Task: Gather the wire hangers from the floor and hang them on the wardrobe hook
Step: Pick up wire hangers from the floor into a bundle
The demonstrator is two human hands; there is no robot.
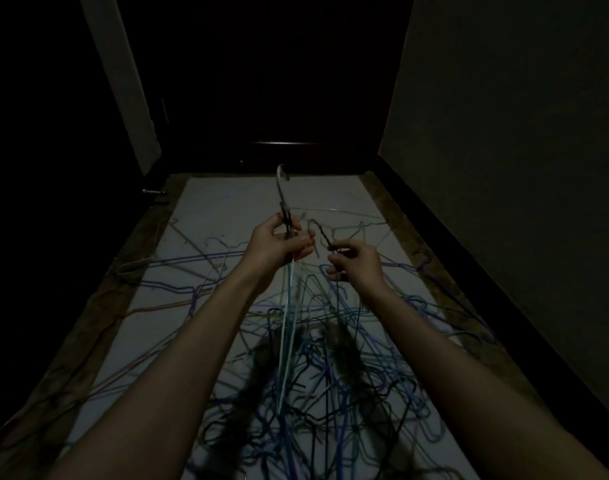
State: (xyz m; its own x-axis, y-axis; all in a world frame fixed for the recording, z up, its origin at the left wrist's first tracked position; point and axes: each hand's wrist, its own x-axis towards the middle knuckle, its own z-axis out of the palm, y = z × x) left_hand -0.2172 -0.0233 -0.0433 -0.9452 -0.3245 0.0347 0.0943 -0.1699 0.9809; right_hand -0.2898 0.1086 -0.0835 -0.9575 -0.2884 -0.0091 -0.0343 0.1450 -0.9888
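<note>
Tangled wire hangers (317, 382) cover the floor sheet's (223, 209) near end.
Left hand (279, 242) grips gathered hanger necks (285, 206); right hand (353, 259) pinches a dark hanger (322, 233): align its hook before merging.

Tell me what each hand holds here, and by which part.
Left hand grips a bunch of hangers by their necks, below the hooks. Right hand pinches a dark hanger at its neck.

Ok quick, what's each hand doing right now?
Left hand: grips a bunch of hangers by the necks.
Right hand: pinches a dark hanger below its hook.
</note>
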